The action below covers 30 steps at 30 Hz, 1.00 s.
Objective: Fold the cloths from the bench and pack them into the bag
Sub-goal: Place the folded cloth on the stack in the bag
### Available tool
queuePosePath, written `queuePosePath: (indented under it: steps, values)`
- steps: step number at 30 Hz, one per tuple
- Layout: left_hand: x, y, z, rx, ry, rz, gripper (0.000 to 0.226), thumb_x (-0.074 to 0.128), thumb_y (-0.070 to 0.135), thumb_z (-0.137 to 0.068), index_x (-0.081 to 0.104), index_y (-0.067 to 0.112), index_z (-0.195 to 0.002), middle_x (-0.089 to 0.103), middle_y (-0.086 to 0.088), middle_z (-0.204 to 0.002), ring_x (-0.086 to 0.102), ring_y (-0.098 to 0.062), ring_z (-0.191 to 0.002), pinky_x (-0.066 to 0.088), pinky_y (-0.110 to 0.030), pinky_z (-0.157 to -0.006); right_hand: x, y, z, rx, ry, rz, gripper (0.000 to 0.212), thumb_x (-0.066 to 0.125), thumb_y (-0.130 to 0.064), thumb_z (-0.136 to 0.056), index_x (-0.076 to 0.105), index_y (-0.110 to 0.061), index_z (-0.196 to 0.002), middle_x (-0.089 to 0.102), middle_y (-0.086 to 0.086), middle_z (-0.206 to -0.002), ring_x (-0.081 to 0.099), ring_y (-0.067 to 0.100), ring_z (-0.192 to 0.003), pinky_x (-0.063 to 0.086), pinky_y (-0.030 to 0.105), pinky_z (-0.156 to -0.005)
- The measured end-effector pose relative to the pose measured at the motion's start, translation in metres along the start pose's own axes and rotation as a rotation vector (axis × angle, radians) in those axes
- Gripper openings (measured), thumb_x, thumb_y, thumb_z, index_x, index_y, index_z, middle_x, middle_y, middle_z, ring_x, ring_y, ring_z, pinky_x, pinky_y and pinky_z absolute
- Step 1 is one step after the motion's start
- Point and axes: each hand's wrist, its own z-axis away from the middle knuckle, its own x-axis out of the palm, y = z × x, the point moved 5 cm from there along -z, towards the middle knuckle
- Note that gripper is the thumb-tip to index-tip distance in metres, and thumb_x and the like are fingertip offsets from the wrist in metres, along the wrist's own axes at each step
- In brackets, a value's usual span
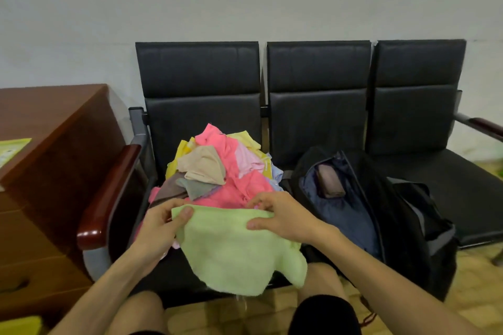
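Both hands pinch the top edge of a light green cloth [236, 247], left hand [160, 226] and right hand [283, 216], before a heap of cloths [217, 168] on the bench [408, 117]; open black bag [381, 212] alongside. No legible writing.

A light green cloth [234, 247] hangs unfolded in front of the bench, pinched along its top edge by the left hand [160, 226] and the right hand [280, 217]; its ragged lower edge drapes down past the seat front. Behind it, a loose pile of cloths [217, 168] lies crumpled on the leftmost seat of the black surface [318, 117]: hot pink, pale pink, yellow, beige, grey and a bit of light blue. On the middle seat a black bag [394, 215] lies unzipped, its dark blue lining showing, with what looks like one folded mauve-grey cloth [330, 181] inside near the top.
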Motion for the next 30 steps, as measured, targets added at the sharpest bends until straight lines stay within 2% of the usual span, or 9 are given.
queuePosePath:
  steps: [2, 5, 10, 13, 16, 18, 20, 23, 30]
  values:
    - [-0.001, 0.0, -0.001, 0.042, 0.032, -0.011, 0.012, 0.061, 0.01, -0.096, 0.072, 0.008, -0.093, 0.065, -0.033, -0.089, 0.058, -0.035, -0.072, 0.048, -0.062, -0.071, -0.001, 0.014, 0.004, 0.035, -0.022, 0.031, 0.031, 0.077, -0.032, -0.084, 0.071, -0.02, -0.112, 0.065, -0.013, -0.099, 0.059, 0.006, -0.096, 0.047, 0.023, -0.087]
    - [-0.002, -0.002, -0.004, 0.068, 0.076, -0.002, 0.011, 0.063, 0.01, -0.095, 0.073, 0.007, -0.094, 0.069, -0.03, -0.085, 0.06, -0.036, -0.071, 0.048, -0.069, -0.068, -0.002, 0.041, 0.009, 0.071, -0.02, 0.172, 0.014, 0.067, -0.033, -0.092, 0.071, -0.023, -0.1, 0.067, -0.011, -0.087, 0.057, 0.007, -0.078, 0.043, 0.027, -0.07]
    - [-0.001, -0.008, -0.007, 0.033, 0.084, 0.023, 0.02, 0.073, 0.019, -0.082, 0.075, 0.003, -0.094, 0.074, -0.024, -0.087, 0.07, -0.045, -0.084, 0.05, -0.069, -0.079, -0.007, 0.071, 0.019, 0.15, 0.078, 0.245, 0.011, 0.055, -0.017, -0.086, 0.066, -0.02, -0.085, 0.068, 0.002, -0.079, 0.06, 0.023, -0.073, 0.044, 0.037, -0.065]
    - [0.0, -0.016, -0.009, 0.01, 0.074, 0.009, 0.021, 0.074, 0.021, -0.079, 0.076, 0.003, -0.091, 0.076, -0.019, -0.087, 0.071, -0.042, -0.089, 0.053, -0.064, -0.083, -0.011, 0.078, 0.023, 0.18, 0.167, 0.052, 0.018, 0.055, -0.009, -0.088, 0.065, -0.022, -0.079, 0.069, 0.0, -0.077, 0.061, 0.019, -0.073, 0.043, 0.028, -0.062]
    - [0.0, -0.025, -0.012, 0.003, 0.066, 0.002, 0.014, 0.073, 0.015, -0.08, 0.075, 0.003, -0.089, 0.076, -0.017, -0.087, 0.069, -0.029, -0.083, 0.055, -0.053, -0.082, -0.011, 0.086, 0.021, 0.244, 0.223, -0.181, 0.019, 0.053, -0.01, -0.093, 0.07, -0.007, -0.085, 0.07, 0.013, -0.085, 0.058, 0.014, -0.071, 0.043, 0.032, -0.064]
    - [-0.002, -0.031, -0.015, 0.014, 0.064, -0.015, 0.018, 0.074, 0.018, -0.079, 0.075, 0.004, -0.089, 0.076, -0.016, -0.087, 0.069, -0.026, -0.081, 0.055, -0.043, -0.078, -0.008, 0.088, 0.019, 0.295, 0.239, -0.304, 0.027, 0.055, -0.018, -0.095, 0.064, 0.007, -0.089, 0.061, 0.021, -0.078, 0.05, 0.014, -0.071, 0.036, 0.031, -0.062]
    - [-0.005, -0.042, -0.02, 0.018, 0.072, -0.062, 0.007, 0.073, 0.014, -0.084, 0.074, 0.008, -0.087, 0.076, -0.012, -0.083, 0.069, -0.021, -0.078, 0.055, -0.033, -0.07, -0.003, 0.088, 0.015, 0.338, 0.246, -0.394, 0.041, 0.057, -0.026, -0.097, 0.055, 0.013, -0.086, 0.048, 0.012, -0.07, 0.042, 0.015, -0.069, 0.03, 0.029, -0.061]
    - [-0.004, -0.058, -0.022, 0.005, 0.084, -0.132, 0.008, 0.068, 0.012, -0.092, 0.072, 0.013, -0.085, 0.075, -0.003, -0.077, 0.067, -0.01, -0.07, 0.052, -0.022, -0.062, 0.004, 0.085, 0.015, 0.385, 0.243, -0.495, 0.049, 0.058, -0.032, -0.099, 0.043, -0.001, -0.064, 0.035, 0.007, -0.064, 0.032, 0.017, -0.063, 0.024, 0.031, -0.058]
    - [0.001, -0.063, -0.018, -0.037, 0.098, -0.076, 0.012, 0.064, 0.014, -0.096, 0.072, 0.007, -0.09, 0.075, -0.003, -0.078, 0.069, -0.011, -0.071, 0.053, -0.019, -0.06, 0.02, 0.083, 0.017, 0.48, 0.266, -0.628, 0.045, 0.057, -0.03, -0.099, 0.045, -0.01, -0.061, 0.032, 0.005, -0.063, 0.029, 0.02, -0.063, 0.021, 0.039, -0.062]
